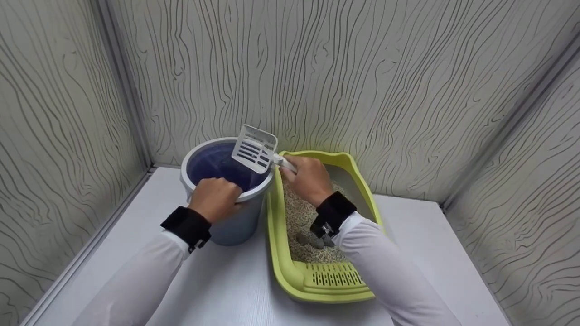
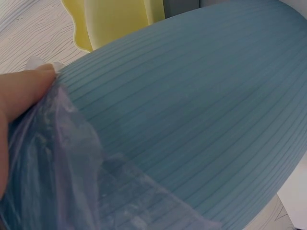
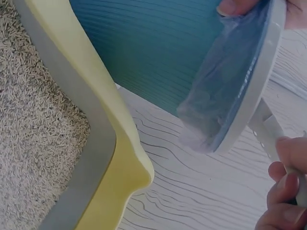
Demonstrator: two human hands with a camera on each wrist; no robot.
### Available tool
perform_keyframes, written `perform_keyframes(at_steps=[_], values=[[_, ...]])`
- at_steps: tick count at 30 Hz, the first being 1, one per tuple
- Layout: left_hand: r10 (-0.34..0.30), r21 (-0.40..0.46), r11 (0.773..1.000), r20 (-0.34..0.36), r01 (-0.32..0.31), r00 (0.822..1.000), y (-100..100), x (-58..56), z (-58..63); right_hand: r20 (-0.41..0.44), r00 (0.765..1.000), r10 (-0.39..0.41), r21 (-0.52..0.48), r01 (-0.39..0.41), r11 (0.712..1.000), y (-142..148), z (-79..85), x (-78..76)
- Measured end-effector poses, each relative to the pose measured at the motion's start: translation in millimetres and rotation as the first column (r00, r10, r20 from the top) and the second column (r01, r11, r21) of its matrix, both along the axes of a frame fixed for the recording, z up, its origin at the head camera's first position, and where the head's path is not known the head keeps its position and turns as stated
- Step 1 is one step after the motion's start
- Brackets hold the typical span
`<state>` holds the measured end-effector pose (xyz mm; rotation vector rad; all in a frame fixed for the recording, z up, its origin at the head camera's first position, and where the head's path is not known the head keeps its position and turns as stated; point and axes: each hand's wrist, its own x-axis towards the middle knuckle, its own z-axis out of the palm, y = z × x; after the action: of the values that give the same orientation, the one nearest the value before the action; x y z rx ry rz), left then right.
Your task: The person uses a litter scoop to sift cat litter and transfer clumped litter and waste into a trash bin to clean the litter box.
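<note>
My right hand (image 1: pixel 310 179) grips the handle of a white slotted litter scoop (image 1: pixel 255 148). Its slotted head is tilted over the right part of a blue-grey bin (image 1: pixel 233 231), and no clump shows on it. A thin bluish-purple bag (image 3: pixel 211 103) lines the bin and folds over its pale rim. At the bin's near edge my left hand (image 1: pixel 215 199) holds the rim and liner, with the thumb (image 2: pixel 29 91) pressed on the outside. Right of the bin stands a yellow-green litter box (image 1: pixel 282 253) with pellet litter (image 1: pixel 297 210) and several darker clumps (image 1: pixel 312 240) near its front.
Bin and litter box stand side by side, almost touching, on a white tabletop (image 1: pixel 226 290). Panels with a wood-grain pattern (image 1: pixel 290 68) enclose the back and both sides. A slotted step (image 1: pixel 335 277) forms the box's front end.
</note>
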<state>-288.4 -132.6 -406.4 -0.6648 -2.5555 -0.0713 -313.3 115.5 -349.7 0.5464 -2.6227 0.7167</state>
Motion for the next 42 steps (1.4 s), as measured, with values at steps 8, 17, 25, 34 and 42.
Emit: perform_keyframes(at_steps=[8,17,25,34,42], values=[[-0.010,0.011,1.000,0.005,0.010,1.000,0,0.0,-0.9,0.163,0.987,-0.009,-0.205,0.043,0.978,47,9.0,-0.3],[-0.002,0.017,1.000,0.007,0.001,1.000,-3,1.5,-0.2,0.166,0.983,-0.075,-0.173,0.104,0.979,108,10.7,9.5],[-0.014,0.038,0.999,0.021,0.013,1.000,-2,1.1,1.2,0.112,0.984,-0.137,-0.075,0.146,0.986,149,9.8,24.7],[-0.012,0.038,0.999,0.024,0.011,1.000,-1,0.9,1.2,0.050,0.985,-0.168,0.069,0.164,0.984,180,7.4,40.0],[-0.009,0.029,1.000,0.027,0.008,1.000,-1,1.8,0.9,0.157,0.970,-0.187,0.243,0.146,0.959,200,14.3,44.2]])
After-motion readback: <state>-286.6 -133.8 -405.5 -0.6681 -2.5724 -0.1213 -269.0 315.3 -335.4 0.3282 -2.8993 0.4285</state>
